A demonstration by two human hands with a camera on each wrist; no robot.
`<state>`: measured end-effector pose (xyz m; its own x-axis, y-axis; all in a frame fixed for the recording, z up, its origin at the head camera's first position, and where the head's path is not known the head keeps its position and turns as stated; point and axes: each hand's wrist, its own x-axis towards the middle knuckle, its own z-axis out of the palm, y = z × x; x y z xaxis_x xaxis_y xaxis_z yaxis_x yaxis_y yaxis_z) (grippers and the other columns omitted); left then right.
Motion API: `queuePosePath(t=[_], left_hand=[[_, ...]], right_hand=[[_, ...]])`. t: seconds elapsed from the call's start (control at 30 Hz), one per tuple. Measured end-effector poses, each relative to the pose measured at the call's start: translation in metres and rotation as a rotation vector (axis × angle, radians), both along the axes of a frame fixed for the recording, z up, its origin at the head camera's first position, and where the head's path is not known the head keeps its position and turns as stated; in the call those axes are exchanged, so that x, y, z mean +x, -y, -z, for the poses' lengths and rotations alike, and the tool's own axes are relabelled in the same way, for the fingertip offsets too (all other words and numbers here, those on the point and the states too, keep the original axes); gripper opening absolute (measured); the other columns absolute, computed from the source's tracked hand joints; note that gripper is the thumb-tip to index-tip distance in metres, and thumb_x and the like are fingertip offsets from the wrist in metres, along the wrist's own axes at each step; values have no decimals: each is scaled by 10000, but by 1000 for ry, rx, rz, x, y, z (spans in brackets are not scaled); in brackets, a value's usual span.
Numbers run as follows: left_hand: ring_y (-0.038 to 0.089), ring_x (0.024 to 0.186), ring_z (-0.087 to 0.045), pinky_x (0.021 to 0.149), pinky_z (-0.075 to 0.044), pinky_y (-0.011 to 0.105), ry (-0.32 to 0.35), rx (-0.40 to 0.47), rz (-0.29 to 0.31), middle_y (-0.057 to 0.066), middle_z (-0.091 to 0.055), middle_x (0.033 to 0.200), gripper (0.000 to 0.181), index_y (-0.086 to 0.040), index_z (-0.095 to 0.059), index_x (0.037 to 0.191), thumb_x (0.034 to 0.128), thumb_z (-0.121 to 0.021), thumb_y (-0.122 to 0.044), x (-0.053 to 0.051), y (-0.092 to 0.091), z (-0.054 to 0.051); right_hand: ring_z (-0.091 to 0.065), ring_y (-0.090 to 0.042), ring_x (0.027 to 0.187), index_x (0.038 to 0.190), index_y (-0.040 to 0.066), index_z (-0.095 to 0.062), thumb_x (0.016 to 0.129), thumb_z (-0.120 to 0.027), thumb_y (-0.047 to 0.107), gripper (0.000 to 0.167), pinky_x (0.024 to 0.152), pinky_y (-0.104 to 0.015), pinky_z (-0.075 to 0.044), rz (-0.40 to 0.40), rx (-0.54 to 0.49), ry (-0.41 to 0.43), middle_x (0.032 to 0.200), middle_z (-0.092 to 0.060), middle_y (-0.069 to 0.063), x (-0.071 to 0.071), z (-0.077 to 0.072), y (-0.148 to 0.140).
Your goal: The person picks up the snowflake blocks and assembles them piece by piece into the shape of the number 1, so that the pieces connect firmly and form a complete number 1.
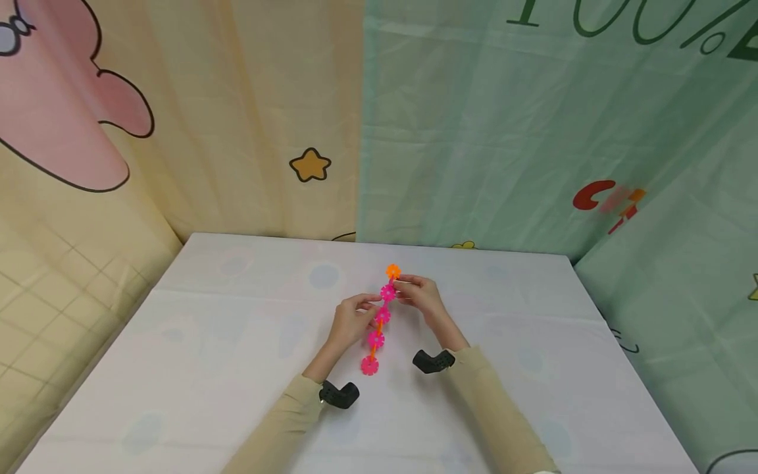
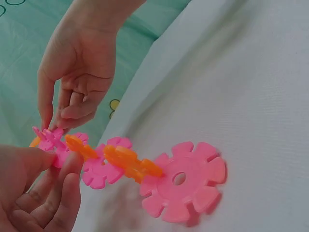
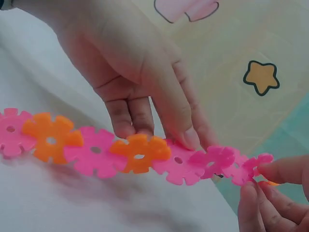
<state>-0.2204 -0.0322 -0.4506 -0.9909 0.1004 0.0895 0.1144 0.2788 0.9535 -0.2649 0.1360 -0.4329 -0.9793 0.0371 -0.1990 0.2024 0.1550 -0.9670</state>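
A chain of pink and orange notched flower-shaped plastic discs (image 1: pixel 383 315) runs between the two hands, above the white table. My left hand (image 1: pixel 352 322) pinches a pink disc around the chain's middle, thumb against its face in the right wrist view. At the far end, my right hand (image 1: pixel 420 296) pinches the chain near an orange disc (image 1: pixel 393 270), which its fingers mostly hide in the right wrist view. From the left hand the chain trails toward the near side, ending in a pink disc (image 2: pixel 179 180). Alternate discs stand crosswise, slotted into their neighbours.
A white cloth with faint pale spots covers the table (image 1: pixel 213 368). Behind it hang a yellow curtain (image 1: pixel 249 118) and a green curtain (image 1: pixel 474 131). Each wrist wears a black camera mount (image 1: pixel 339 395).
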Motion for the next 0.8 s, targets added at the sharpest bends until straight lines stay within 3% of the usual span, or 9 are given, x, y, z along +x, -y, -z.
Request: queuePosePath(t=[0.17, 0.37, 0.63, 0.8], left_hand=[[151, 551, -657, 580, -564, 272, 46, 68, -31, 184, -704, 887, 239, -5, -678, 1133, 904, -611, -16, -4, -1, 3], [122, 561, -658, 580, -559, 246, 139, 109, -47, 194, -717, 910, 250, -4, -669, 1154, 915, -606, -43, -10, -2, 4], [138, 654, -654, 595, -523, 228, 180, -38, 12, 173, -720, 948, 330, 13, -640, 1191, 919, -624, -173, -6, -1, 10], [125, 643, -647, 618, -540, 233, 174, -101, 10, 164, -706, 946, 348, 29, -649, 1160, 887, -669, -186, -3, -2, 14]], right_hand=[[-696, -100, 772, 1163, -9, -652, 902, -657, 238, 360, 800, -285, -567, -60, 49, 21, 1027, -719, -124, 2, 5, 1], [-675, -78, 700, 1119, -23, -666, 902, -655, 210, 318, 755, -260, -570, -46, 45, 25, 851, -721, -55, 0, 2, 3], [-664, -69, 662, 1108, -7, -676, 872, -697, 220, 328, 707, -225, -564, 16, 72, 51, 921, -725, -110, -14, 12, 3], [-638, -58, 612, 1095, -5, -682, 860, -711, 201, 313, 664, -198, -550, 38, 112, 58, 883, -725, -97, -19, 19, 5]])
